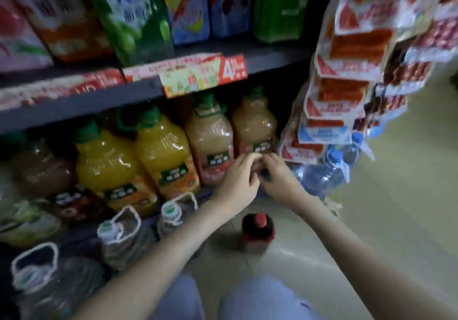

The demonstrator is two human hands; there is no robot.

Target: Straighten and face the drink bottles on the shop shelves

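Note:
On the low shelf stand large juice bottles with green caps: two orange ones (109, 168) (166, 151) and two pale brownish-pink ones (210, 143) (255, 123). My left hand (238, 180) and my right hand (280, 178) meet at the base of the rightmost pale bottle, fingers curled against its lower label. The blur hides whether they truly clasp it. A dark bottle (42, 171) stands at the far left of the row.
A dark bottle with a red cap (257, 230) stands on the floor in front of my knees. Big water jugs with white handles (121, 233) (178, 213) line the floor at left. Hanging snack packs (347, 76) and blue-capped water bottles (327, 171) crowd the right. Cartons (128, 9) fill the upper shelf.

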